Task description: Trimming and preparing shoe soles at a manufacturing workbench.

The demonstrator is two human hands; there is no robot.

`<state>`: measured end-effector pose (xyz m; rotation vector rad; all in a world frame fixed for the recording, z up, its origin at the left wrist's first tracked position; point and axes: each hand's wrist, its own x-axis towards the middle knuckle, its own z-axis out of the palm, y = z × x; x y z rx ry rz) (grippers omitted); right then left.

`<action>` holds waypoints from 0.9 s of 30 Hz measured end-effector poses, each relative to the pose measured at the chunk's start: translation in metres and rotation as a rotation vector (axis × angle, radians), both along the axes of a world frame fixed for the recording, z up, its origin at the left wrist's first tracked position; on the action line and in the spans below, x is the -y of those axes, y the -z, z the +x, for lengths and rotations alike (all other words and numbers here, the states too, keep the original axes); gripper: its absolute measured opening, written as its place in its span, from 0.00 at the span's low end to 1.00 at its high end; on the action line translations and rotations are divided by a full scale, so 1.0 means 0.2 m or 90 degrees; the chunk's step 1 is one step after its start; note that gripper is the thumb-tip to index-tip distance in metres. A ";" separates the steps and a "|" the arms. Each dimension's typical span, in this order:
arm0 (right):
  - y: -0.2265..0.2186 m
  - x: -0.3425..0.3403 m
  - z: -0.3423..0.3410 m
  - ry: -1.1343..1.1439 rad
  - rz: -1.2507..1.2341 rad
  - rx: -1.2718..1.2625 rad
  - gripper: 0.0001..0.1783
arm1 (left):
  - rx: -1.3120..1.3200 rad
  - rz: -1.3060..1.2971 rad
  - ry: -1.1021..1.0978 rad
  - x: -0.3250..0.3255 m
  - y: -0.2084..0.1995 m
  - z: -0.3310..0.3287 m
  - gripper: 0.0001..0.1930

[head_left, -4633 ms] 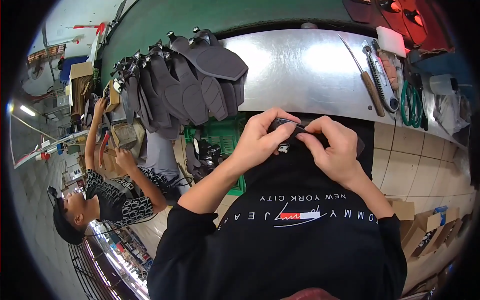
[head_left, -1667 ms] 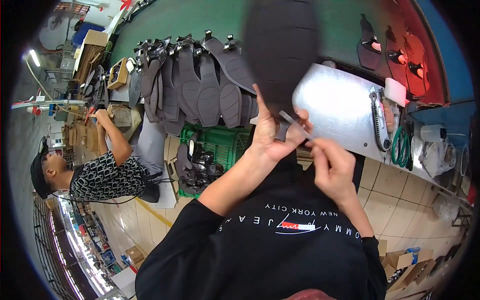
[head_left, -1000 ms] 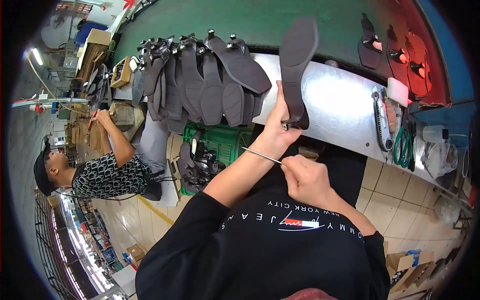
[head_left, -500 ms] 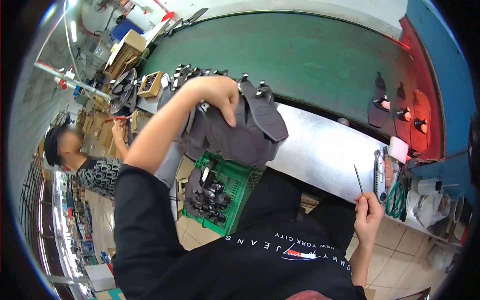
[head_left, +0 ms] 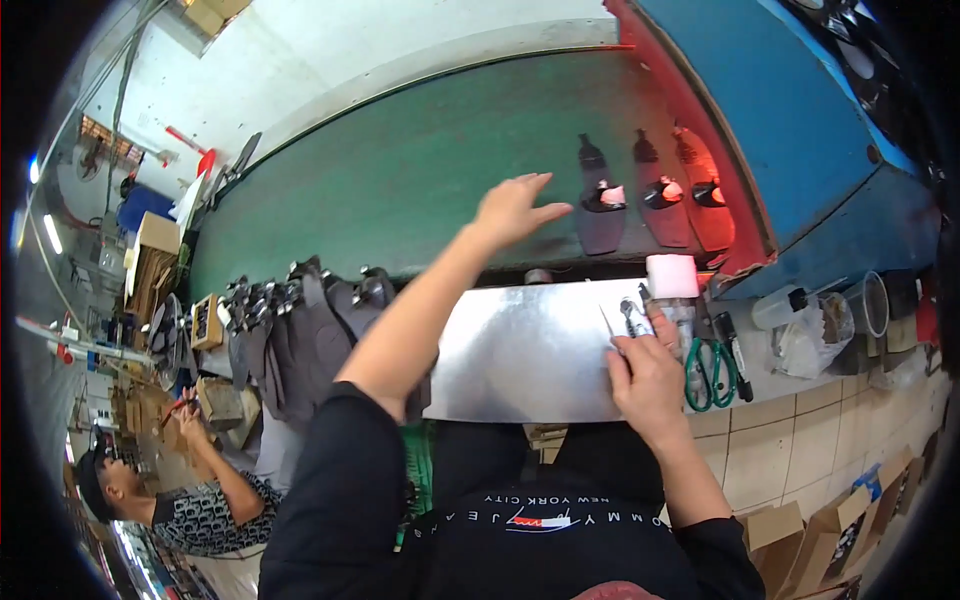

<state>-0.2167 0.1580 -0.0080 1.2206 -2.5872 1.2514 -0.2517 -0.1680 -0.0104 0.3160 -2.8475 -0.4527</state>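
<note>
My left hand [head_left: 512, 208] reaches out over the green conveyor belt [head_left: 400, 160], fingers spread and holding nothing. To its right, three dark sole-shaped pieces [head_left: 602, 225] with black straps and pink parts lie on the belt, reddened by the light. My right hand [head_left: 648, 385] is closed round a thin pointed metal tool [head_left: 607, 322], its tip over the metal table [head_left: 520, 350]. The fingers are close beside a ratchet-like tool [head_left: 634, 315]. Dark grey sole-shaped pieces with straps [head_left: 310, 345] are heaped to the left, partly behind my left forearm.
A pink-white block [head_left: 671, 276], green-handled scissors [head_left: 712, 375] and a black marker-like tool [head_left: 735, 358] sit at the table's right end. A red-edged blue machine [head_left: 780, 150] stands over the belt's right end. A co-worker [head_left: 200, 510] handles something at the left.
My left hand has left the heap of grey pieces and moved right, over the belt. My right hand has come up to the tools with the thin tool. The view has turned right.
</note>
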 end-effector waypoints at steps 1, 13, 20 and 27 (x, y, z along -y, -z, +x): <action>0.02 0.00 -0.01 0.006 0.030 -0.018 0.11 | 0.032 0.102 -0.048 -0.13 0.04 -0.11 0.38; 0.11 0.04 -0.01 -0.055 0.030 -0.103 0.07 | -0.488 0.276 -0.082 -0.41 0.09 -0.24 0.11; -0.03 0.02 -0.06 -0.286 -0.560 0.764 0.15 | -0.202 0.843 0.008 -0.65 -0.39 0.55 0.16; -0.27 0.08 0.16 -0.287 -0.653 0.808 0.15 | -0.273 1.064 0.079 -0.81 -0.29 1.05 0.13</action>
